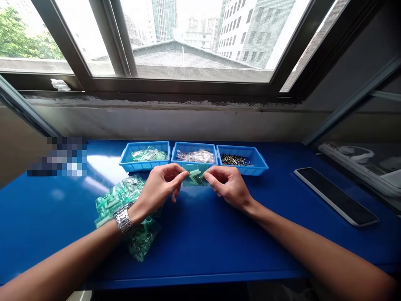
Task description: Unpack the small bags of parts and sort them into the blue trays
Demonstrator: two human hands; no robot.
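Between my two hands a small green plastic bag (194,174) is stretched above the table, with pale and dark slim pieces showing inside it. My left hand (163,182) pinches its left edge between thumb and forefinger. On the opposite edge, my right hand (230,184) has the same kind of pinch. A pile of filled green plastic bags (114,198) lies beside and partly under my left forearm, which wears a metal watch (123,218). Behind my hands stand a blue bin of green pieces (145,164), a blue bin of clear packets (193,146) and a blue bin of slim metal pieces (244,171).
The blue table (200,246) runs up to the wall below a window. A dark phone-like slab (336,195) lies on the right. Beyond it is a clear plastic container (360,167) with a white cable. The far left holds a blurred-out patch.
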